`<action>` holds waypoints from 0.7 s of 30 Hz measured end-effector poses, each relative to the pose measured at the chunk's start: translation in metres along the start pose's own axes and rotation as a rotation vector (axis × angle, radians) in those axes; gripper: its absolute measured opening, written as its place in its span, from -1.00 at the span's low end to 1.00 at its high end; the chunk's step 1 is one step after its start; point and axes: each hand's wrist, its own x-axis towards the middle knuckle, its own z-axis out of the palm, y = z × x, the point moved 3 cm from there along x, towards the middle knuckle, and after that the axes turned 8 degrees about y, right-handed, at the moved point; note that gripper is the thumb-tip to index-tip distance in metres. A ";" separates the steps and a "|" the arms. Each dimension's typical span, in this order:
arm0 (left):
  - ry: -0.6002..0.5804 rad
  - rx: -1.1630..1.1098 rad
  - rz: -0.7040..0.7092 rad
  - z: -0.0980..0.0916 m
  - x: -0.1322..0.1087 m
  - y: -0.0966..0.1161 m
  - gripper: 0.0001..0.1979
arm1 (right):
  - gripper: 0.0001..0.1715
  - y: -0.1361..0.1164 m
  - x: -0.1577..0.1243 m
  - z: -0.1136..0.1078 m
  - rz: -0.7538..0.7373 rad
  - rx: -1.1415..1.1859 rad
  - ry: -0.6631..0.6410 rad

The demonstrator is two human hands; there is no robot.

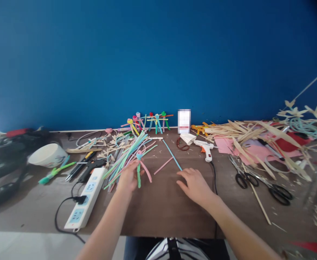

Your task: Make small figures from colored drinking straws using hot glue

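Note:
My left hand (129,177) closes around a small pipe-cleaner figure (138,169) with a teal and pink head, a green leg and a curved pink leg. A fan of pastel pipe-cleaner strips (128,162) spreads up and left from behind that hand, and its lower part is hidden. My right hand (195,186) rests palm down and open on the brown tabletop (163,213). Its fingertips are close to the end of a thin blue strip (171,155). A short pink strip (163,165) lies between my hands.
A white power strip (86,200) with a black cord lies left of my left hand. A white glue gun (205,150) lies ahead. Two pairs of black-handled scissors (258,184) and a heap of dried husk strips (256,141) lie right. Finished pipe-cleaner figures (150,122) stand against the blue wall.

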 end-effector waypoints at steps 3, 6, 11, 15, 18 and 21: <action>-0.017 0.003 -0.010 -0.002 0.005 0.001 -0.91 | -0.80 -0.001 -0.003 0.006 -0.008 -0.025 -0.063; -0.041 0.009 -0.024 -0.001 0.007 -0.002 -0.91 | -0.82 0.000 -0.006 0.009 -0.008 -0.037 -0.096; -0.056 0.000 -0.016 0.000 0.010 0.000 -0.87 | -0.76 0.006 -0.010 0.009 0.034 -0.019 -0.135; -0.124 -0.006 -0.043 0.006 0.004 -0.003 -0.83 | -0.72 0.006 -0.009 0.004 0.095 0.056 -0.068; -0.231 -0.037 -0.106 0.019 -0.010 -0.013 -0.81 | -0.73 0.000 -0.004 0.002 0.138 0.231 -0.023; -0.327 -0.041 -0.158 0.035 -0.030 -0.024 -0.81 | -0.67 -0.009 0.002 0.007 0.229 0.497 -0.040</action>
